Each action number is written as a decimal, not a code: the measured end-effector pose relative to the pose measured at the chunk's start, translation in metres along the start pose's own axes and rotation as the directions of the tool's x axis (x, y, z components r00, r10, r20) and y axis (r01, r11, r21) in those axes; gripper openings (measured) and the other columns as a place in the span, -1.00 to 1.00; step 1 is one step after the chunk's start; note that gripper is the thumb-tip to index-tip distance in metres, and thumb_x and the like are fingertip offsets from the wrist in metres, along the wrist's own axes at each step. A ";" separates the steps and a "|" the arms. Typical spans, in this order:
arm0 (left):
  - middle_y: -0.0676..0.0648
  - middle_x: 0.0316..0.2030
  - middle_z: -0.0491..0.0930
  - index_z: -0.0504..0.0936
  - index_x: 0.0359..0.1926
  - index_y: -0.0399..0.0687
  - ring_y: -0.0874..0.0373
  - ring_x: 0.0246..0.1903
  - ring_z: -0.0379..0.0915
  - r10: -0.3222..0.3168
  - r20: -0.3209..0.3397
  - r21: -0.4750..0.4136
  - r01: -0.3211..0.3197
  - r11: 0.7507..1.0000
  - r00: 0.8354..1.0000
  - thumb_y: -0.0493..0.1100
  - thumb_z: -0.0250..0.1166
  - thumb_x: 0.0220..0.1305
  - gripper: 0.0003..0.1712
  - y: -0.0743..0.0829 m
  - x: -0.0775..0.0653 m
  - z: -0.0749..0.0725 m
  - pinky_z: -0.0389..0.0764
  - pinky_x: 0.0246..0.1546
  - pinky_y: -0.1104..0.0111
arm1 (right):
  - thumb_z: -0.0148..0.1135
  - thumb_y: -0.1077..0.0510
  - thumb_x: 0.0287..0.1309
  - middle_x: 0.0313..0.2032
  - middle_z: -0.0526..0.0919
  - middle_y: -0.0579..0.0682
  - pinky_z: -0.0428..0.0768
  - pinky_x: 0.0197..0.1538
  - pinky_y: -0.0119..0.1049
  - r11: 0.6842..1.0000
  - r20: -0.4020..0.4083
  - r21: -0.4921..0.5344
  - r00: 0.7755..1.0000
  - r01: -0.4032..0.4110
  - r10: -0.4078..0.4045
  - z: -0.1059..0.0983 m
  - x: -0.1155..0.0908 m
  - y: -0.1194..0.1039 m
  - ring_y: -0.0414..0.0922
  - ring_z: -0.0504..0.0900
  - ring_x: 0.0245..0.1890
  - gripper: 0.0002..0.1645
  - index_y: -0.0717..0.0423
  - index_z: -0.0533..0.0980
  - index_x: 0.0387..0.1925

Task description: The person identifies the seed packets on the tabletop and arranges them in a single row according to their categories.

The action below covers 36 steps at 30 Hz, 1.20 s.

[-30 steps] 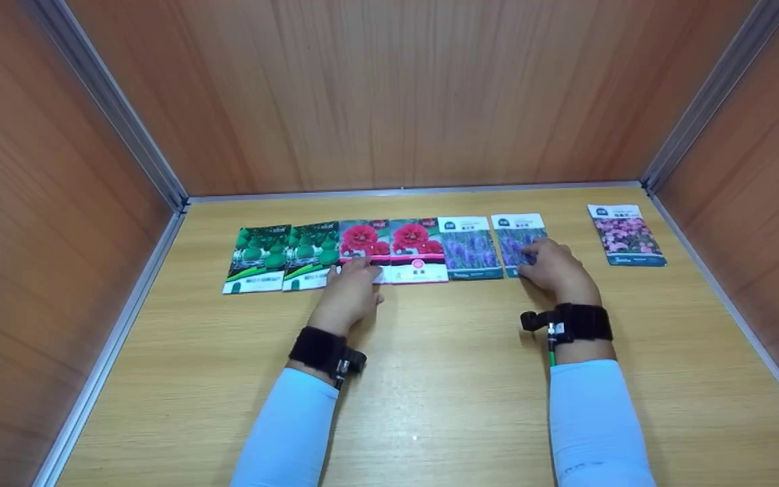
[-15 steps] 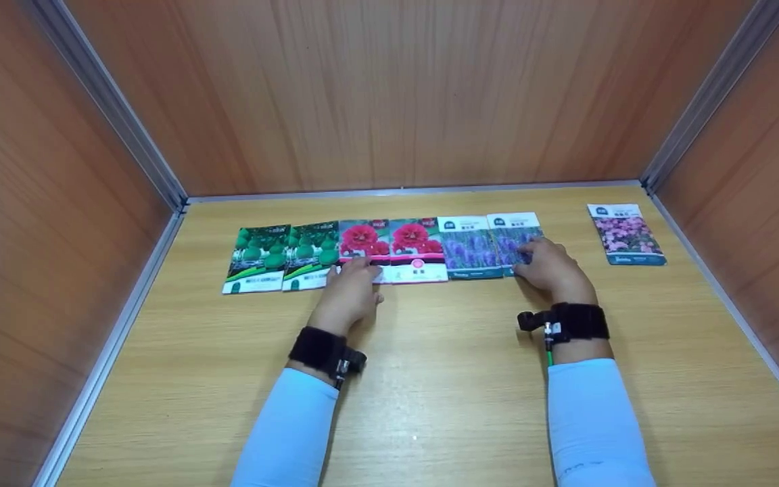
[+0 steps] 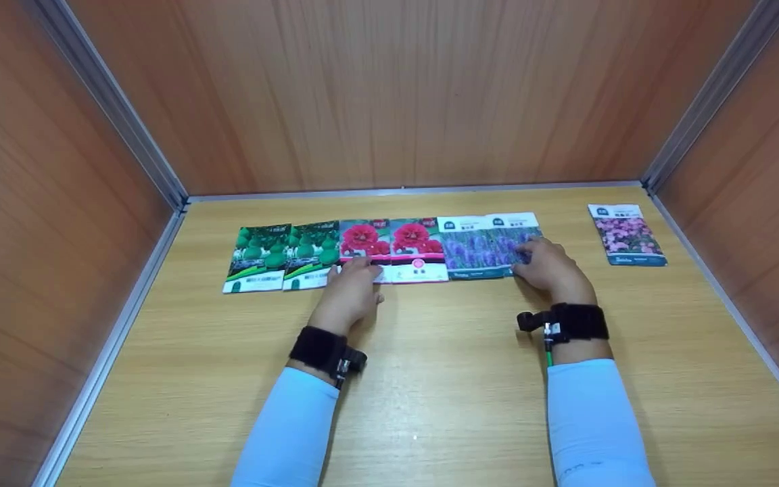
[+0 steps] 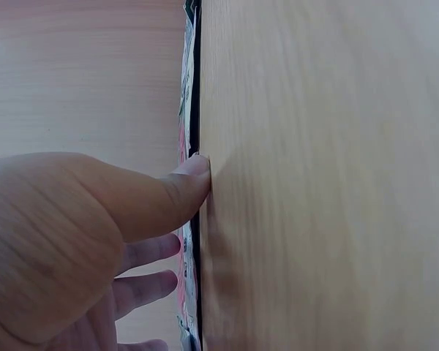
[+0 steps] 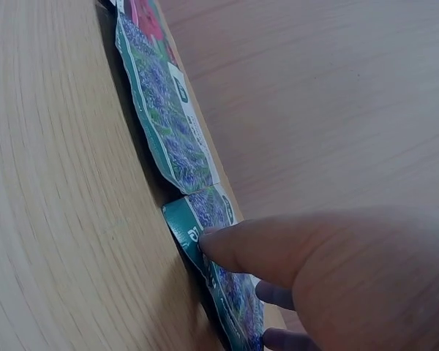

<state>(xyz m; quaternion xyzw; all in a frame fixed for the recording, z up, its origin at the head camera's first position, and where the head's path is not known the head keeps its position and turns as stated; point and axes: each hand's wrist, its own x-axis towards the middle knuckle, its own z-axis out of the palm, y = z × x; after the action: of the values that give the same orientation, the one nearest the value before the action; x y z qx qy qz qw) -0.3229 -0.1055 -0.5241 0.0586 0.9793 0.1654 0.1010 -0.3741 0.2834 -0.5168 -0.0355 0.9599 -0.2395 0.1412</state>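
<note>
Flower seed packets lie side by side in a row on the table. My left hand (image 3: pixel 349 295) rests on the lower part of a red-flower packet (image 3: pixel 362 238); in the left wrist view its thumb (image 4: pixel 183 191) touches the packets' near edge. A second red-flower packet (image 3: pixel 416 243) is just right of it. My right hand (image 3: pixel 555 270) presses on the right-hand lavender packet (image 3: pixel 508 247), thumb on its surface with the other fingers stretched across, and partly covers it. That packet meets or slightly overlaps the other lavender packet (image 3: pixel 468 250); which, I cannot tell.
Two green packets (image 3: pixel 260 253) form the row's left end. A pink-flower packet (image 3: pixel 627 238), perhaps a stack, lies apart at the right on the wooden table (image 3: pixel 443 379). Wood panels (image 3: pixel 403 95) with metal edging enclose the back and sides.
My right hand has slid the right-hand lavender packet leftward, closing its gap to the other lavender packet. My left hand has stayed in place.
</note>
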 end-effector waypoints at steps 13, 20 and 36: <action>-0.16 0.77 0.29 0.57 0.64 0.08 -0.17 0.81 0.07 0.001 0.008 0.003 -0.001 1.000 1.000 -0.07 0.46 0.61 -0.32 -0.002 0.000 -0.003 -0.10 0.83 -0.35 | 0.18 -0.07 0.75 0.82 -0.01 0.35 0.04 0.76 0.53 0.999 0.001 0.031 0.999 -0.035 0.035 -0.005 0.001 -0.007 0.47 -0.05 0.81 -0.24 0.13 0.31 0.75; -0.17 0.77 0.29 0.57 0.63 0.08 -0.18 0.81 0.08 0.006 0.017 -0.006 -0.006 1.000 1.000 -0.08 0.47 0.60 -0.33 -0.002 -0.001 -0.002 -0.09 0.83 -0.35 | 0.11 -0.22 0.78 0.82 0.01 0.34 0.06 0.78 0.48 0.992 -0.001 0.097 0.997 -0.080 0.080 -0.016 -0.004 0.006 0.45 -0.04 0.82 -0.16 0.13 0.24 0.78; -0.17 0.75 0.32 0.59 0.62 0.07 -0.16 0.80 0.09 0.010 0.008 -0.010 -0.010 1.000 1.000 -0.10 0.46 0.60 -0.34 -0.001 -0.003 -0.002 -0.09 0.83 -0.34 | 0.00 0.03 0.76 0.64 0.35 0.49 0.31 0.62 0.55 0.973 -0.270 0.097 0.935 -0.212 0.230 -0.074 0.003 0.098 0.56 0.30 0.62 -0.36 0.17 0.42 0.66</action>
<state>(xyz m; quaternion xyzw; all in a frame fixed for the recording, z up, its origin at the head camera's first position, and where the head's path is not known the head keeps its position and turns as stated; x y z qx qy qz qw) -0.3207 -0.1072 -0.5221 0.0638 0.9777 0.1707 0.1043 -0.3980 0.4023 -0.5011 0.1116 0.9597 -0.2562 0.0314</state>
